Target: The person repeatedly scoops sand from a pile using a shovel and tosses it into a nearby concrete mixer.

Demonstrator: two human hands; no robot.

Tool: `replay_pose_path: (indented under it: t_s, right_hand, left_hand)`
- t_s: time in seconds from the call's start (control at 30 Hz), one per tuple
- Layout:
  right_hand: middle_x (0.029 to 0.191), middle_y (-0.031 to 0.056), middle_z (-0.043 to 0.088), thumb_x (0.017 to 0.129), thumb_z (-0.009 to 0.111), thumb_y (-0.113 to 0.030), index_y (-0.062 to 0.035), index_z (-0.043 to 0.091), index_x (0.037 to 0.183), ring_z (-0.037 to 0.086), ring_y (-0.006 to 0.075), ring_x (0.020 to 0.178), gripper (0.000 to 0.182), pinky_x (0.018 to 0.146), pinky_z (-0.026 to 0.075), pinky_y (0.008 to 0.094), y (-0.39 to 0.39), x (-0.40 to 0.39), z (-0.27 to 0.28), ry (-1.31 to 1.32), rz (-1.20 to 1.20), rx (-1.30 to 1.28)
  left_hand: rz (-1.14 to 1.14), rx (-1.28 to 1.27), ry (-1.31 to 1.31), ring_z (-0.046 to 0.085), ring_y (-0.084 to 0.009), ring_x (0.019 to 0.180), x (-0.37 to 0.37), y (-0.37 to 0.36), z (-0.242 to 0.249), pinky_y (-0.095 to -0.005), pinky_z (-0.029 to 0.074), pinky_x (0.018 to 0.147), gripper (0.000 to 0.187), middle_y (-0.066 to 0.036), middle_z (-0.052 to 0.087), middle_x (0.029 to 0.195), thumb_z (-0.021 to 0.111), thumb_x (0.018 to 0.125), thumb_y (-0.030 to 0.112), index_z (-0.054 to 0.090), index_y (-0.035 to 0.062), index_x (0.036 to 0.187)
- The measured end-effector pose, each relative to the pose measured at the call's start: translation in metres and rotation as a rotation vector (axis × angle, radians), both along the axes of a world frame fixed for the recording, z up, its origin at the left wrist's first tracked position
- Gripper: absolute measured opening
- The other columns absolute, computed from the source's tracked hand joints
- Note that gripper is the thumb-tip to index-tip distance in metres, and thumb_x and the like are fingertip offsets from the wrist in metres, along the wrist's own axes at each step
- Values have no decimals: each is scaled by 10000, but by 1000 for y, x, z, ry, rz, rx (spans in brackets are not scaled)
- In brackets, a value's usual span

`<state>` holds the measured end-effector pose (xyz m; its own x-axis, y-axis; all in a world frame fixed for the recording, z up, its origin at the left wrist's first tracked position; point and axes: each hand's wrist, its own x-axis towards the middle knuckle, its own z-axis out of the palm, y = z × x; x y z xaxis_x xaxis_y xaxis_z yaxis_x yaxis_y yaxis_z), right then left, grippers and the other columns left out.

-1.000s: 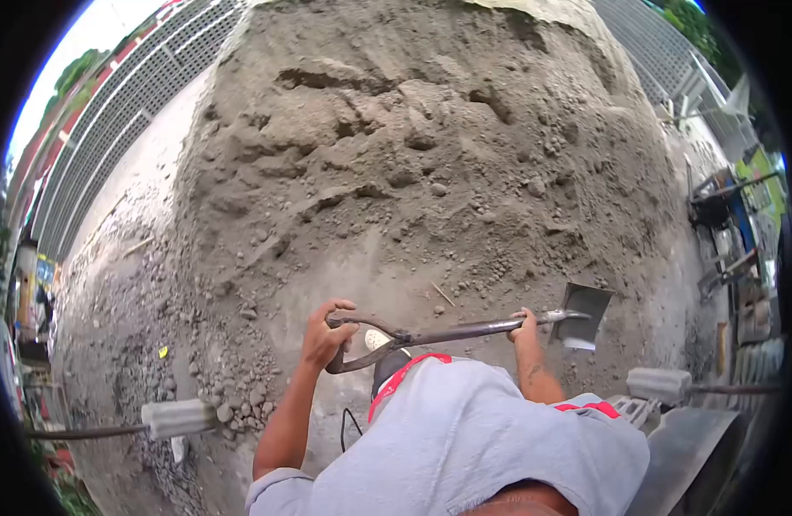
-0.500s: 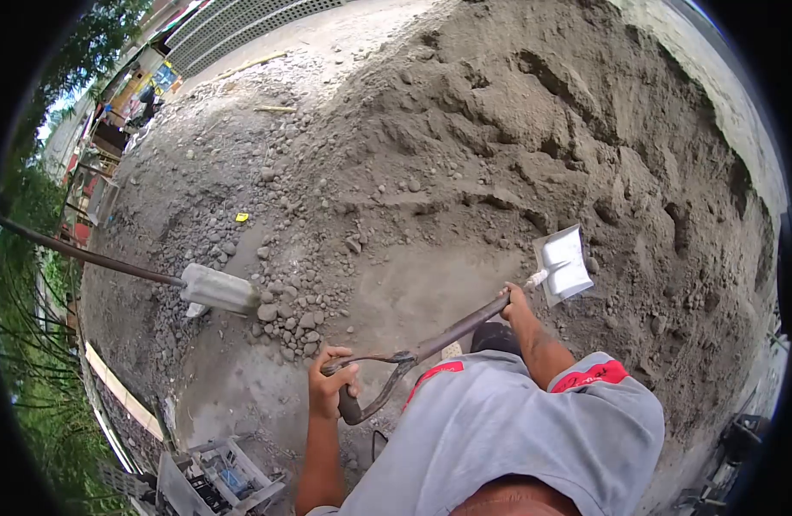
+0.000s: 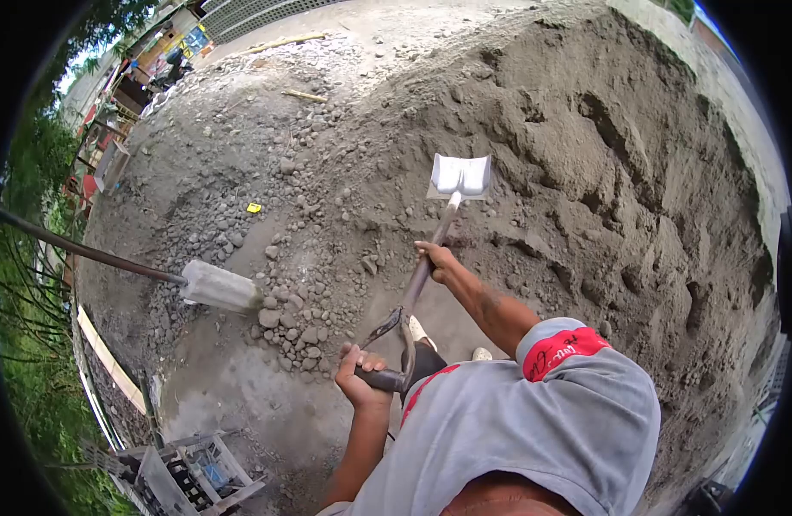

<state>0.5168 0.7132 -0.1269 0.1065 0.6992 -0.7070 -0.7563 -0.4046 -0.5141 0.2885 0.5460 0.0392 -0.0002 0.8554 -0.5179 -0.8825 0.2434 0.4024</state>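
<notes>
A shovel (image 3: 420,279) with a dark shaft and a pale metal blade (image 3: 461,175) points away from my body. My left hand (image 3: 365,375) is wrapped round the grip at the shovel's near end. Farther along, my right hand (image 3: 436,261) holds the shaft below the blade. The blade hangs over or rests against the grey sand heap (image 3: 576,163); whether it touches is unclear. No load of sand shows on the blade.
A concrete block on a pole (image 3: 219,287) stands at the left, beside a pile of stones (image 3: 294,327). A yellow scrap (image 3: 254,208) lies on the gravel. A wooden frame (image 3: 198,477) is at the lower left, and a long board (image 3: 110,359) lies at the left edge.
The shovel blade has swung from the right toward the upper middle, over the heap. My right hand has moved forward and left, my left hand slightly right. Both still hold the shovel.
</notes>
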Motion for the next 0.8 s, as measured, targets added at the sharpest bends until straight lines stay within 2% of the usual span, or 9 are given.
replay_pose_path:
  t_s: [0.1, 0.23, 0.3, 0.33, 0.37, 0.47, 0.53, 0.7, 0.8]
  right_hand:
    - [683, 64, 507, 765, 660, -203, -6, 458, 938, 519, 186, 563, 331, 530, 477, 301, 52, -2, 12, 98, -94, 65]
    - [971, 117, 498, 824, 552, -404, -14, 462, 1068, 504, 228, 915, 468, 820, 404, 338, 90, -1, 84, -288, 174, 185]
    - [1031, 130, 486, 868, 473, -412, -14, 514, 1048, 450, 237, 1011, 438, 887, 362, 368, 100, 12, 108, -1139, 623, 469]
    - [1061, 191, 497, 864, 431, -476, 30, 544, 1025, 496, 322, 954, 542, 855, 374, 399, 99, 9, 87, -1666, 430, 593]
    - [1084, 215, 515, 867, 419, -468, 25, 570, 993, 507, 339, 976, 531, 830, 389, 394, 95, 7, 143, -1501, 595, 686]
    - [941, 215, 584, 870, 402, -468, 6, 594, 949, 556, 366, 874, 518, 748, 422, 414, 104, 4, 186, -1558, 533, 543]
    - [764, 190, 606, 864, 403, -478, -12, 601, 922, 577, 380, 716, 509, 684, 438, 445, 113, -3, 212, -1450, 789, 314]
    - [809, 176, 623, 862, 388, -474, -72, 610, 932, 589, 368, 713, 464, 655, 456, 441, 171, 0, 166, -1564, 628, 428]
    - [801, 158, 633, 874, 356, -439, -102, 637, 917, 603, 347, 717, 441, 649, 468, 431, 248, 20, 110, -1617, 603, 431]
  left_hand:
    - [-9, 56, -64, 406, -91, 490, 38, 92, -25, -274, 377, 476, 134, 26, 416, 601, 510, 802, 47, 494, 160, 873]
    - [34, 53, 33, 421, -102, 486, 125, 252, -83, -289, 406, 470, 120, 2, 423, 605, 521, 776, 43, 449, 113, 840]
    - [47, 66, 79, 435, -114, 494, 144, 290, -79, -267, 411, 460, 126, -13, 452, 662, 529, 766, 59, 434, 96, 840]
    - [56, 62, 132, 475, -129, 574, 150, 300, -59, -264, 428, 502, 134, -26, 475, 747, 523, 764, 58, 441, 99, 862]
    - [38, 53, 132, 475, -129, 574, 152, 304, -53, -264, 428, 502, 134, -26, 475, 747, 523, 764, 58, 441, 99, 862]
    - [-121, 90, -11, 505, -162, 699, 151, 314, -43, -300, 445, 620, 69, -19, 475, 771, 474, 800, 112, 468, 126, 867]
    - [-143, 78, -18, 500, -155, 652, 148, 319, -44, -290, 435, 601, 45, -19, 473, 736, 443, 811, 112, 469, 127, 844]
    - [-67, 74, -46, 490, -144, 585, 160, 373, -42, -254, 427, 564, 39, -9, 462, 655, 433, 793, 100, 471, 100, 800]
    - [-119, 141, 278, 518, -165, 693, 181, 462, -109, -289, 433, 660, 127, -43, 516, 790, 458, 783, 130, 525, 28, 816]
